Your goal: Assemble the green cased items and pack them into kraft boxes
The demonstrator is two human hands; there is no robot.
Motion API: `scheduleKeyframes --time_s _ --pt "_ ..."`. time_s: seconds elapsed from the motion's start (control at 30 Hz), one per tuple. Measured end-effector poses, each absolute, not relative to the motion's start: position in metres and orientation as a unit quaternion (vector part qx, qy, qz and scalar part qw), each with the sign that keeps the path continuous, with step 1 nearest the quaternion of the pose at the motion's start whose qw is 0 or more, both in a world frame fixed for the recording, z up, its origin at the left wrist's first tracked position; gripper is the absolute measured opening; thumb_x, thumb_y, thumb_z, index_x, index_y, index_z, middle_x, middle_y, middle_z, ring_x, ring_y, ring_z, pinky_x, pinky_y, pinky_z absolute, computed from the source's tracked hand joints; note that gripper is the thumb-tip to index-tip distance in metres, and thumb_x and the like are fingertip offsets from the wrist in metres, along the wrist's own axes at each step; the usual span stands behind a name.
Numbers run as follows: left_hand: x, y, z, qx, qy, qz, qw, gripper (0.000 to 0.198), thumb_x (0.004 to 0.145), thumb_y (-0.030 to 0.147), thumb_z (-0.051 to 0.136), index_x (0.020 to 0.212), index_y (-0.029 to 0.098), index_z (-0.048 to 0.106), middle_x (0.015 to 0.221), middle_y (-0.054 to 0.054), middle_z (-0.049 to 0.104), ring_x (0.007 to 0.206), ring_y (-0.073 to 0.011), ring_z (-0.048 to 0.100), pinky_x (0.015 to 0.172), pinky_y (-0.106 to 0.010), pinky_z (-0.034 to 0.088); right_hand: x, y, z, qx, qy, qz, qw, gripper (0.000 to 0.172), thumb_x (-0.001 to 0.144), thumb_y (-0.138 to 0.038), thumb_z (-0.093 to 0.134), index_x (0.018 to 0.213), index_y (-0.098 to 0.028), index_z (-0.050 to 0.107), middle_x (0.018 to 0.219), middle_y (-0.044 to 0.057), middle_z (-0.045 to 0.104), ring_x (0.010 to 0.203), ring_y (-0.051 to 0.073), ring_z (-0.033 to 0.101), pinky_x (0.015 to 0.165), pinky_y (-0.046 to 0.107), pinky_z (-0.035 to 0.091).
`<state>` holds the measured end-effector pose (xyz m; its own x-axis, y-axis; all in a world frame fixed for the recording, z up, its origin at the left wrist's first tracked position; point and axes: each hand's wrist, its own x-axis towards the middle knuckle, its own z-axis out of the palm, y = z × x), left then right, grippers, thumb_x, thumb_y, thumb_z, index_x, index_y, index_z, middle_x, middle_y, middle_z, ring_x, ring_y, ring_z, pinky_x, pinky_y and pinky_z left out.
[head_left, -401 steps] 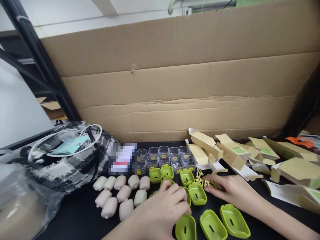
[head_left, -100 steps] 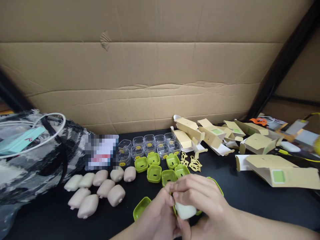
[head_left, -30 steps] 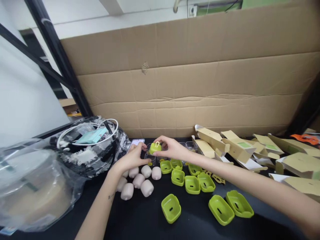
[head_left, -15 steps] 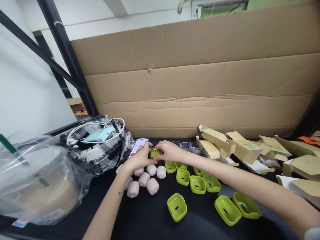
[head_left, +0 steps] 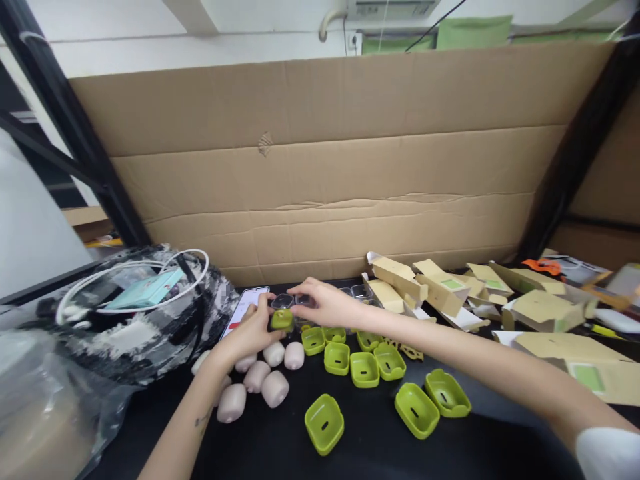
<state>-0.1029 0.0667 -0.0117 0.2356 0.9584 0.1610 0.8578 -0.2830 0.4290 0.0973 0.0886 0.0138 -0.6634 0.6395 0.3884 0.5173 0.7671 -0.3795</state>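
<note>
My left hand (head_left: 254,328) is closed around a small green rounded piece (head_left: 283,320), held above a cluster of pale pinkish barrel-shaped pieces (head_left: 257,377). Just right of it, my right hand (head_left: 325,303) has thumb and index finger apart, the thumb close to the green piece. Clear plastic compartments (head_left: 283,301) show behind and between the fingers; whether the fingertips touch them, I cannot make out. Several green open cases (head_left: 365,370) with slotted bottoms lie below my right forearm. One green case (head_left: 325,425) sits alone nearer to me.
A phone (head_left: 247,308) lies behind my left hand. To the left are a black-and-white fabric bag (head_left: 130,340) with a white cable and a bagged drink (head_left: 45,407). Opened cardboard boxes (head_left: 445,293) are piled at right. A tall cardboard sheet (head_left: 340,180) stands behind.
The view has turned to the right. The green piece, earlier between both hands with a small ring on top, is now in my left hand, and my right fingers have moved slightly off it.
</note>
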Motion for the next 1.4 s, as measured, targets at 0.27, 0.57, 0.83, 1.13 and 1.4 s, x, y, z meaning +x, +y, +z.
scheduleKeyframes --time_s 0.27,0.57,0.83,1.13,1.4 --pt "-0.096 0.060 0.007 0.749 0.616 0.243 0.031 0.054 0.068 0.039 0.055 0.113 0.013 0.038 0.115 -0.018 0.052 0.115 -0.0377 0.041 0.097 -0.050 0.031 0.235 0.040 0.016 -0.300 -0.934 0.141 0.136 0.014 0.077 -0.014 0.060 0.082 -0.022 0.070 0.077 -0.002 0.069 0.068 0.013 0.064 0.064 0.023 0.049" --pt "-0.044 -0.003 0.033 0.804 0.441 -0.024 0.399 0.036 0.076 0.036 0.060 0.110 0.029 0.057 0.089 0.002 0.061 0.081 -0.0178 0.061 0.070 -0.025 0.046 0.268 0.038 -0.033 -0.365 -0.919 0.086 0.124 0.024 0.086 -0.023 0.056 0.108 -0.022 0.066 0.090 0.006 0.066 0.080 0.020 0.063 0.072 0.031 0.047" --pt "-0.043 0.002 0.008 0.813 0.490 -0.024 0.313 0.043 0.065 0.032 0.069 0.108 0.032 0.062 0.099 0.003 0.054 0.077 -0.0164 0.055 0.065 -0.023 0.042 0.269 0.037 -0.039 -0.392 -0.900 0.101 0.163 0.013 0.085 -0.021 0.058 0.094 -0.021 0.067 0.083 0.004 0.065 0.076 0.018 0.062 0.069 0.030 0.047" --pt "-0.025 -0.003 0.006 0.803 0.432 0.049 0.407 0.014 0.083 0.032 0.055 0.088 0.022 0.063 0.081 0.000 0.064 0.078 -0.0160 0.059 0.069 -0.027 0.049 0.272 0.039 -0.031 -0.405 -0.875 0.152 0.215 0.026 0.089 -0.023 0.049 0.112 -0.021 0.062 0.097 0.007 0.068 0.086 0.020 0.062 0.077 0.036 0.051" --pt "0.019 0.014 -0.002 0.604 0.430 0.317 0.591 0.041 0.075 0.034 0.066 0.113 0.019 0.060 0.079 0.001 0.068 0.062 -0.0135 0.067 0.065 -0.029 0.055 0.258 0.021 -0.018 -0.408 -0.739 0.325 0.427 0.020 0.082 -0.039 0.062 0.087 -0.019 0.059 0.073 0.002 0.065 0.063 0.014 0.062 0.058 0.028 0.054"
